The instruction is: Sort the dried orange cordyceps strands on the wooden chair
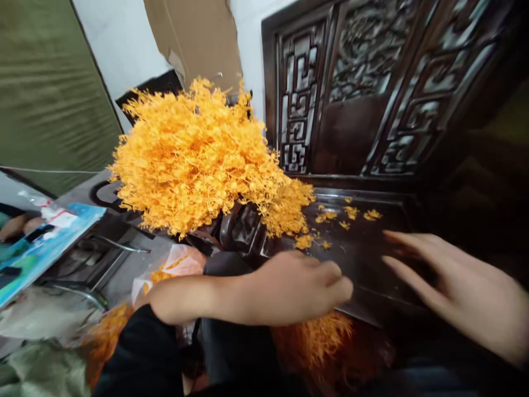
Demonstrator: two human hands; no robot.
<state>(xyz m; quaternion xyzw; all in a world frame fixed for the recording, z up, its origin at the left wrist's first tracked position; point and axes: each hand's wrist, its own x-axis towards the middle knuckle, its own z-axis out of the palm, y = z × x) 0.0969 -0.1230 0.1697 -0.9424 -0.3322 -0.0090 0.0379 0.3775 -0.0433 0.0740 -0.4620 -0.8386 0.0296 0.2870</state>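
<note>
A big heap of yellow-orange artificial sprigs (198,160) rests on the arm and seat of a dark carved wooden bench (355,259). Small loose yellow pieces (351,212) lie scattered on the seat. My left hand (297,286) reaches across above the front of the seat with its fingers curled together; whatever they hold, if anything, is hidden. On the right, my right hand (446,281) hovers over the seat with its thumb and fingers apart and nothing between them. Darker orange sprigs (322,339) show below the seat's front edge, under my left hand.
The carved backrest (355,94) rises behind the seat. At the left stands a low table with a blue top (53,242) and metal legs. A bag with orange pieces (182,262) sits by my left forearm. Cardboard (194,38) leans against the wall.
</note>
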